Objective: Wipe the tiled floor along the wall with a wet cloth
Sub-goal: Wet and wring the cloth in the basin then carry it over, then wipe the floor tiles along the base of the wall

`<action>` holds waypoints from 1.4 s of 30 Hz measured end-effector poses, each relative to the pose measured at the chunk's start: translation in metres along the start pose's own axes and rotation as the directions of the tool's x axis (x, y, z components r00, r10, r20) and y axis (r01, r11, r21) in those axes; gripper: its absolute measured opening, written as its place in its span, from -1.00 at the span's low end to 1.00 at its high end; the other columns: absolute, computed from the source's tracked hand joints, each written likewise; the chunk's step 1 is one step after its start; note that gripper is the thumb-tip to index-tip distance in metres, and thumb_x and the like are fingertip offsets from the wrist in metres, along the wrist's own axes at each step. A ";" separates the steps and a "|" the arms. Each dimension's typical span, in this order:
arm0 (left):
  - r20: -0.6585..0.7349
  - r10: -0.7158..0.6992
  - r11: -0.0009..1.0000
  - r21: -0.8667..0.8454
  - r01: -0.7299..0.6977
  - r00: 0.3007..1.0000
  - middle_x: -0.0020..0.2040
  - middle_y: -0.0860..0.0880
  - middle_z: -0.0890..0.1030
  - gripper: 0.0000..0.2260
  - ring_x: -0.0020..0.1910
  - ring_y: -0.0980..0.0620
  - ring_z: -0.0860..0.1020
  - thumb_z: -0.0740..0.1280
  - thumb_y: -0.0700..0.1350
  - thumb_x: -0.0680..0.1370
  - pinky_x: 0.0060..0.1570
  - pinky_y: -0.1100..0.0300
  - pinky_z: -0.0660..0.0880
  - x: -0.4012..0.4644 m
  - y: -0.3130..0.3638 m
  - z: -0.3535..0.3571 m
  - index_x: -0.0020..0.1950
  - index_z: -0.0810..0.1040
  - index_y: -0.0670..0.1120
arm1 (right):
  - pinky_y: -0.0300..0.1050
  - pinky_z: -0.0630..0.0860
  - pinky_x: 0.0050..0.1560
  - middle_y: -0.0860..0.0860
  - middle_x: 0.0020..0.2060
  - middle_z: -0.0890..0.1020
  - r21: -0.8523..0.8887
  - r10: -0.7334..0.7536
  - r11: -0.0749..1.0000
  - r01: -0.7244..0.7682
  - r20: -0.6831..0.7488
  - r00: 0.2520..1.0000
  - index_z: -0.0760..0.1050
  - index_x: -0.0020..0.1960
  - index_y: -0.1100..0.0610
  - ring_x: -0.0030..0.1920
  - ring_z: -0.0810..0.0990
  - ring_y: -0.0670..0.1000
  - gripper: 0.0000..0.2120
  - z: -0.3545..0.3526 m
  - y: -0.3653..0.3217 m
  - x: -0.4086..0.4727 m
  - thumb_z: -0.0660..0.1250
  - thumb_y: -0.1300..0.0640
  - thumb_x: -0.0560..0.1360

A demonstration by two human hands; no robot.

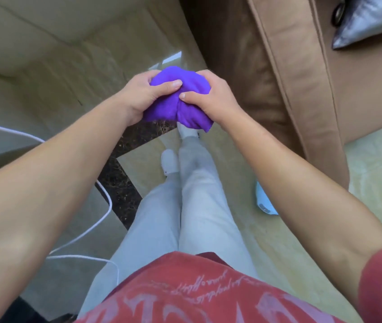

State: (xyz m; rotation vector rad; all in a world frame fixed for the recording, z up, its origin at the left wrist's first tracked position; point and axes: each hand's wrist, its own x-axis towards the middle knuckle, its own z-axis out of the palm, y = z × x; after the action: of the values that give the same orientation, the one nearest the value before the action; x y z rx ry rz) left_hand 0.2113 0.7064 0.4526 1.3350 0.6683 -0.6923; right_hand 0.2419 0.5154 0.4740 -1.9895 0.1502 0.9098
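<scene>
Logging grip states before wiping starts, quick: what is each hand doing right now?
Left hand: closed on the purple cloth.
Right hand: closed on the same cloth, held bunched above the floor.

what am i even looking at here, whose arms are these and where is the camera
There is one picture, taken by a wide-angle camera worn on a person's head, looking down their own body. No robot is involved. The two bare arms are theirs: the left hand and the right hand both grip a bunched purple cloth, held in the air in front of them, not yet on the floor. Below you see their red shirt, pale trousers and white shoes, standing on a glossy tiled floor with a dark border strip. A white cable lies on the left, a brown sofa on the right.
</scene>
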 end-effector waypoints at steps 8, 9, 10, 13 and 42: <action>-0.159 0.097 0.993 -0.045 -0.106 0.982 0.09 0.02 0.69 -0.66 -0.01 0.12 0.68 0.54 -0.04 0.46 -0.03 0.19 0.62 0.127 0.041 -0.056 0.20 0.58 0.03 | -0.11 0.51 0.20 -0.07 0.21 0.59 -0.170 -0.086 0.982 0.088 0.016 0.996 0.44 0.36 -0.02 0.13 0.55 -0.07 -0.41 0.009 -0.035 0.159 0.49 -0.12 0.38; -0.194 0.110 0.992 -0.046 -0.121 0.975 0.11 0.01 0.67 -0.65 0.02 0.10 0.66 0.53 -0.04 0.48 0.00 0.17 0.62 0.154 0.048 -0.068 0.23 0.56 0.01 | -0.16 0.48 0.22 -0.06 0.28 0.55 -0.184 -0.111 0.976 0.114 0.028 0.993 0.36 0.43 -0.03 0.18 0.52 -0.09 -0.34 0.014 -0.040 0.191 0.47 -0.13 0.40; -0.227 0.131 0.988 -0.049 -0.145 0.965 0.14 -0.01 0.66 -0.62 0.05 0.08 0.65 0.51 -0.06 0.50 0.06 0.16 0.62 0.181 0.051 -0.080 0.28 0.54 -0.02 | -0.20 0.44 0.23 -0.05 0.35 0.51 -0.193 -0.134 0.971 0.141 0.052 0.990 0.29 0.49 -0.03 0.21 0.49 -0.10 -0.27 0.018 -0.044 0.221 0.47 -0.14 0.41; -0.286 0.153 0.985 -0.039 -0.171 0.946 0.15 -0.04 0.63 -0.57 0.03 0.11 0.62 0.48 -0.10 0.54 0.02 0.32 0.59 0.241 0.049 -0.105 0.36 0.48 -0.11 | -0.15 0.46 0.32 -0.02 0.39 0.50 -0.178 -0.126 0.972 0.153 0.151 0.980 0.26 0.53 -0.02 0.28 0.53 -0.04 -0.17 0.030 -0.043 0.294 0.54 -0.10 0.35; -0.563 0.274 0.614 0.726 0.309 0.779 0.62 -0.11 0.17 -0.43 0.57 -0.25 0.17 0.36 0.16 0.54 0.37 -0.33 0.28 0.472 -0.231 -0.297 0.53 0.34 0.13 | 0.31 0.24 0.46 0.14 0.57 0.23 -0.785 -0.426 0.597 0.165 -0.136 0.895 0.22 0.55 -0.13 0.55 0.19 0.25 -0.34 0.164 0.136 0.604 0.21 -0.26 0.49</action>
State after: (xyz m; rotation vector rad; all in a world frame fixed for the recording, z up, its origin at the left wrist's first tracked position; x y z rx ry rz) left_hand 0.3199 0.9471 -0.0902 2.4945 0.9624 -0.5522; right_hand 0.5293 0.7097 -0.0642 -2.8322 -0.4798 0.4300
